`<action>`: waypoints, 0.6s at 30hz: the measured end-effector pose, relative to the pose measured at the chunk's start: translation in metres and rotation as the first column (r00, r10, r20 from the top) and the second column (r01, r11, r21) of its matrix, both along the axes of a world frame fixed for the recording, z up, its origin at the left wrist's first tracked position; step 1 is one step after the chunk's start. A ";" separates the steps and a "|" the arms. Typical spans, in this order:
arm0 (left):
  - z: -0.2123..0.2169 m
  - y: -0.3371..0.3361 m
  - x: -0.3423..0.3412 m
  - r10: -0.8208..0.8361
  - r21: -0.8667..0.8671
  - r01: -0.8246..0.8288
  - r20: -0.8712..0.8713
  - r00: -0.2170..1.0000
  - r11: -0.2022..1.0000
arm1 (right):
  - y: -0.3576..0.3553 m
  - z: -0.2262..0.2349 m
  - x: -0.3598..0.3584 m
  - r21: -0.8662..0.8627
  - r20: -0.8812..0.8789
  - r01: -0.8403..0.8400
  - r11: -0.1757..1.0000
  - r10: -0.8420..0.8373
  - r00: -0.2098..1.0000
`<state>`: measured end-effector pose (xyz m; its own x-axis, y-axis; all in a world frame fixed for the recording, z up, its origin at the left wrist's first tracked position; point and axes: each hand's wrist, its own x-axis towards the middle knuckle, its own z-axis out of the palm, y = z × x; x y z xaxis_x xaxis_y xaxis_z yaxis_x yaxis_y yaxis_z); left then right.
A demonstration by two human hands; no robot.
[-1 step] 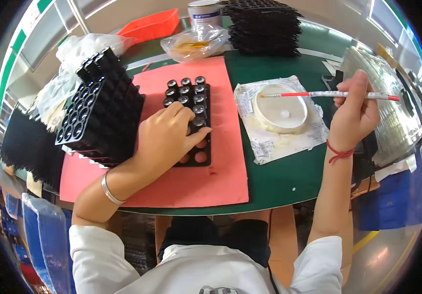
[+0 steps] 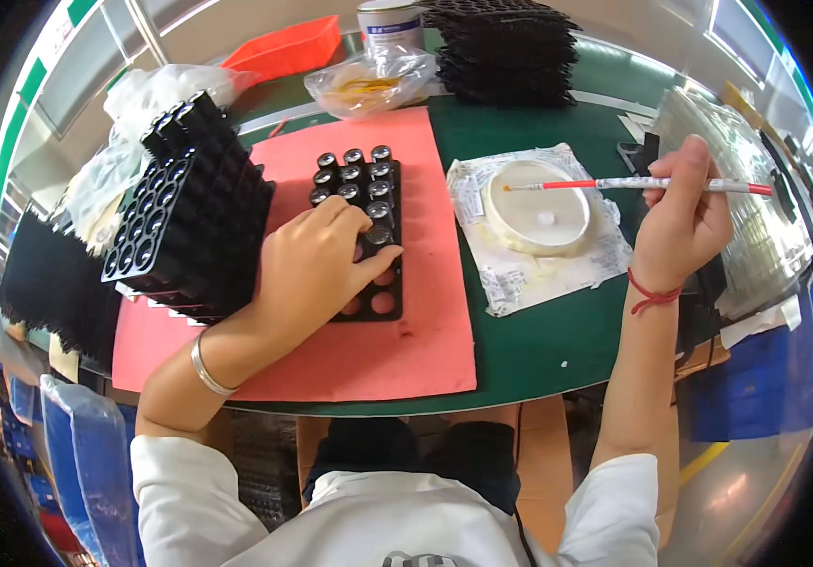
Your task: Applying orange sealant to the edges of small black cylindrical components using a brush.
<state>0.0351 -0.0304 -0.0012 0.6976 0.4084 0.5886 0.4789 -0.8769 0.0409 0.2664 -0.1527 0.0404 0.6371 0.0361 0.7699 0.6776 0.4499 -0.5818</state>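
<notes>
My right hand [image 2: 685, 213] grips a slim paintbrush [image 2: 652, 183] with a red and white handle. Its bristle tip is over the left part of a round white dish [image 2: 493, 210] with pale residue on its rim. On the left, my left hand [image 2: 316, 250] reaches over a black tray [image 2: 389, 300] with round holes. Thumb and index finger close around a small black cylindrical part [image 2: 381, 234] in the tray. Several similar shiny-topped parts [image 2: 351, 173] stand upright in the farther holes. Pink shows through the holes nearest me. My other left fingertips are partly hidden.
Stacked black trays [image 2: 189, 217] holding more parts stand left of my left hand on a pink sheet [image 2: 425, 364]. The dish rests on stained paper [image 2: 510, 293]. Behind are a red bin [image 2: 288, 47], a tin can [image 2: 391, 26], a plastic bag [image 2: 373, 90] and piled black trays [image 2: 505, 57].
</notes>
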 end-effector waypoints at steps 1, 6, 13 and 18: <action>0.003 -0.001 0.001 -0.039 -0.045 0.040 0.025 0.999 0.998 | -0.001 -0.001 0.001 0.015 0.002 0.004 1.000 -0.004 1.000; 0.017 -0.025 -0.009 -0.203 -0.135 0.214 0.089 0.975 0.967 | -0.004 -0.005 0.005 0.045 0.094 0.077 0.996 -0.081 0.992; 0.008 -0.024 -0.036 -0.187 -0.090 0.189 0.029 0.982 0.978 | -0.006 -0.004 0.003 0.029 0.186 0.120 0.992 -0.123 0.975; 0.002 -0.018 -0.045 -0.082 -0.141 0.079 -0.013 0.997 0.987 | -0.001 -0.009 0.003 -0.076 0.296 0.096 0.992 -0.070 0.953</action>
